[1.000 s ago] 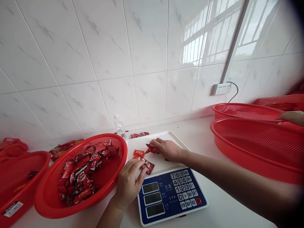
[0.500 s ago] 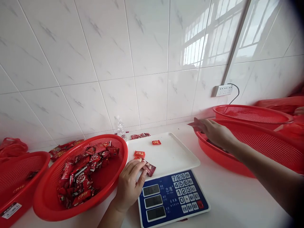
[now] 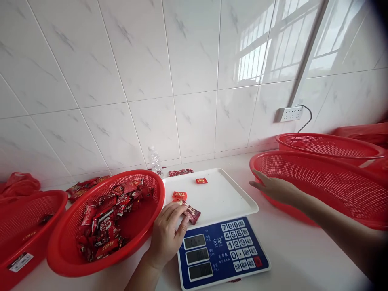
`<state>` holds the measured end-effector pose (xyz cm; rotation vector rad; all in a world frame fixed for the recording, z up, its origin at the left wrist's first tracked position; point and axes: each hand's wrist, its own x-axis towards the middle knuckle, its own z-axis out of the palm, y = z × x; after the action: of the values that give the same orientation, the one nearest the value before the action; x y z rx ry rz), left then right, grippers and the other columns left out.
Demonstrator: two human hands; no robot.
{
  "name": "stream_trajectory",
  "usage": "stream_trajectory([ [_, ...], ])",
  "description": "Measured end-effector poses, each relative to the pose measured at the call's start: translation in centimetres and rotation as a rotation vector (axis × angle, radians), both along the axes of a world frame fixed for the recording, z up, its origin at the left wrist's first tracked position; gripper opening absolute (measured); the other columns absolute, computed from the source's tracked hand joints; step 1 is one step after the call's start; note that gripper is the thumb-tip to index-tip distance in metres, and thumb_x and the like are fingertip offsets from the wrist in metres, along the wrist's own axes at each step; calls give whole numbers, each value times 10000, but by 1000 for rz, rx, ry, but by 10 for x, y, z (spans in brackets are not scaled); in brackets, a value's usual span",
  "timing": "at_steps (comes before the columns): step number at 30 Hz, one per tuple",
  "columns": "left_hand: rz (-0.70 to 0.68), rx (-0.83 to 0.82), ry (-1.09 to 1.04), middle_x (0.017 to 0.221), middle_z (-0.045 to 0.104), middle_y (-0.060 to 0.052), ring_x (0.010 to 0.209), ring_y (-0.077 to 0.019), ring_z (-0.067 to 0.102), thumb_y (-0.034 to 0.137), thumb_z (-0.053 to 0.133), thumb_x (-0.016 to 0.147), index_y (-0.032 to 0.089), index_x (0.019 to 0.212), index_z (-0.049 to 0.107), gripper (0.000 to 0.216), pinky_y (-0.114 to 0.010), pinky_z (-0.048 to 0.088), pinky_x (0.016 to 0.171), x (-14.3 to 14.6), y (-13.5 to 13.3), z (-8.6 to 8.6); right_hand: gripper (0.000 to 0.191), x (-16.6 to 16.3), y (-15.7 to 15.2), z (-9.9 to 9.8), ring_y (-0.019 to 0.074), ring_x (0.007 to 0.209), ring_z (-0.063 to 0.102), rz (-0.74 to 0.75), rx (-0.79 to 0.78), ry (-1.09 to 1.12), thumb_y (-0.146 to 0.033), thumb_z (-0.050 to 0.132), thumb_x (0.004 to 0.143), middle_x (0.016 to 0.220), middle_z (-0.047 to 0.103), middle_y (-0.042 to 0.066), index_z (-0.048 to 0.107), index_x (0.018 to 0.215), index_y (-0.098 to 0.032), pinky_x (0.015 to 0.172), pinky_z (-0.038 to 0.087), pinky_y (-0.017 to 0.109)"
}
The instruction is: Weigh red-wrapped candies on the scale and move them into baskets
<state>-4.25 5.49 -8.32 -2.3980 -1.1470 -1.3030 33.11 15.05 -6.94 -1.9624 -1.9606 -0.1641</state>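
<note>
My left hand (image 3: 169, 232) rests at the near-left corner of the scale's white tray (image 3: 230, 197), its fingers closed on a dark red candy packet (image 3: 192, 213). Just beyond those fingertips lies a bright red packet (image 3: 180, 195), and a small red packet (image 3: 201, 181) sits farther back on the tray. My right hand (image 3: 274, 189) is at the left rim of a large red basket (image 3: 318, 169), fingers stretched out and nothing visible in them. The blue keypad and displays of the scale (image 3: 224, 252) face me.
Many wrapped candies fill part of the red basket (image 3: 57, 258) on the left. Another red basket (image 3: 57, 202) stands at far left, and one more (image 3: 330, 141) behind the right one. A clear bottle (image 3: 155, 161) and loose packets (image 3: 181, 172) lie near the tiled wall.
My right hand has moved down and slightly right at the basket rim. The dark red packet it held is out of sight. My left hand stays at the tray; the view shifted slightly.
</note>
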Motion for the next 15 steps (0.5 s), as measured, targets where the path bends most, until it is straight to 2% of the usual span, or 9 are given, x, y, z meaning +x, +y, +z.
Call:
stream_trajectory([
  [3, 2, 1, 2, 983, 668, -60, 973, -200, 618, 193, 510, 887, 201, 1044, 570, 169, -344, 519, 867, 0, 1, 0, 634, -15, 1, 5, 357, 649, 657, 7, -138, -12, -544, 341, 899, 714, 700, 140, 400, 1378, -133, 518, 480, 438],
  [7, 2, 5, -1, 982, 665, -62, 968, -195, 617, 186, 512, 884, 193, 1040, 568, 165, -336, 518, 865, 0, 2, 0, 628, -29, 8, 17, 385, 836, 649, 20, -206, -4, -516, 274, 922, 949, 694, 185, 334, 1407, -121, 619, 497, 497],
  [9, 2, 15, -2, 984, 664, -61, 969, -194, 617, 183, 516, 881, 194, 1050, 563, 175, -334, 520, 863, -1, 2, 0, 618, -40, 11, 22, 398, 988, 603, 44, -195, 5, -496, 251, 931, 1140, 633, 208, 314, 1415, -117, 705, 489, 538],
  [12, -2, 30, -33, 1019, 653, -74, 988, -196, 615, 177, 505, 883, 193, 1116, 529, 235, -336, 523, 862, -1, 2, -2, 631, -67, 11, 27, 372, 1305, 339, 138, -138, 10, -496, 261, 930, 1443, 366, 188, 264, 1439, -124, 961, 360, 566],
  [15, -5, 40, -107, 1133, 611, -118, 1078, -218, 583, 175, 481, 890, 175, 1252, 431, 365, -373, 511, 899, -3, 2, -7, 647, -104, 11, 31, 278, 1402, 139, 330, -155, 17, -561, 287, 913, 1528, 216, 97, 253, 1453, -207, 1091, 235, 469],
])
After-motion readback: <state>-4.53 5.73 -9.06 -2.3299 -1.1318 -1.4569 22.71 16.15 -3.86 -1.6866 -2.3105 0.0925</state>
